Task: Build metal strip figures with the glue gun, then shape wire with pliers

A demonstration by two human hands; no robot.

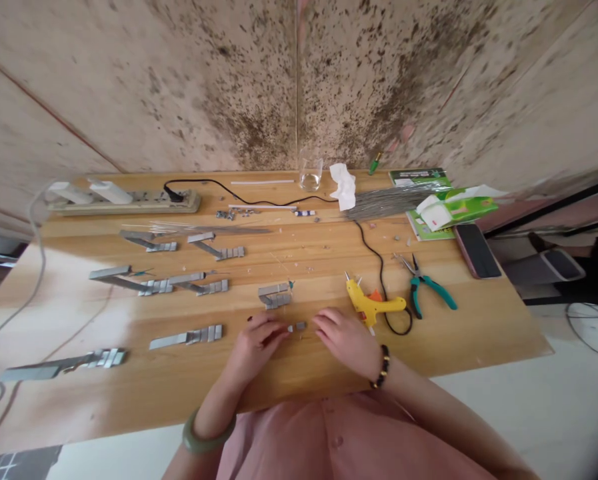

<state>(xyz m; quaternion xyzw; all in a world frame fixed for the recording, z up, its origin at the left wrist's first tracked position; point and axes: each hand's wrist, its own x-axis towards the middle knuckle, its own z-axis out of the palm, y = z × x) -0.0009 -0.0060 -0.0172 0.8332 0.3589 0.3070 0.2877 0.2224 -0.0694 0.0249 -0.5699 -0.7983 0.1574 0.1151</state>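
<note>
Seven grey strip assemblies (206,334) lie at left and centre of the frame, with one yellow glue gun (373,307), one pair of teal-handled pliers (419,275) and one phone (477,251) at right. At lower centre, a person's left hand (259,341) pinches a tiny pale bit (290,329); one small grey block (301,325) sits between it and the right hand (347,340). The wooden table (273,390) meets a dark-spotted wall (199,87). The right hand's grip cannot be told; the pink garment (299,447) is cut off below.
</note>
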